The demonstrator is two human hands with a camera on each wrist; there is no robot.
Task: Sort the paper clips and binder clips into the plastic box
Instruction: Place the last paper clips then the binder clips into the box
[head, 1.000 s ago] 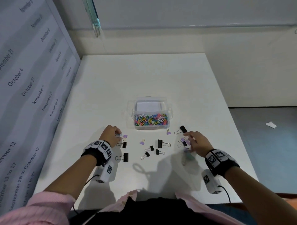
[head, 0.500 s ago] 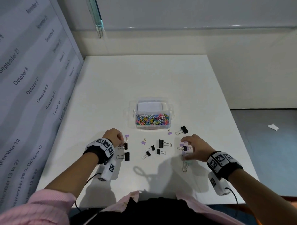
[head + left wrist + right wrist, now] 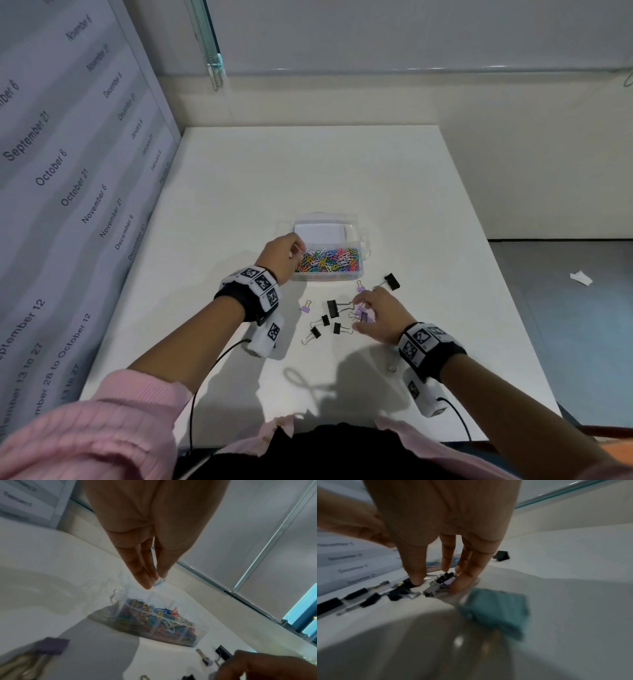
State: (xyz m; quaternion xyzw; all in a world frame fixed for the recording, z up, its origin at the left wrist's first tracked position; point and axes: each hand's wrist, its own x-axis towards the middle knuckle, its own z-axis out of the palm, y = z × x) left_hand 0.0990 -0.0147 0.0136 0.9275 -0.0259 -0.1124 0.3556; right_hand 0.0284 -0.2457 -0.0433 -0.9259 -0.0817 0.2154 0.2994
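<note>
Your left hand (image 3: 279, 251) pinches a paper clip (image 3: 158, 583) over the plastic box (image 3: 364, 241) at mid-table — your right hand (image 3: 378, 317) spreads loose, unclenched fingers (image 3: 418, 574) onto scattered binder clips (image 3: 332, 308).

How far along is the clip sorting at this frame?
Done: the plastic box has its near compartment full of coloured paper clips.
In hand: the left hand pinches a small clip over that compartment; the right hand reaches into purple and black binder clips.
Left: every binder clip on the table; far compartment empty.
</note>
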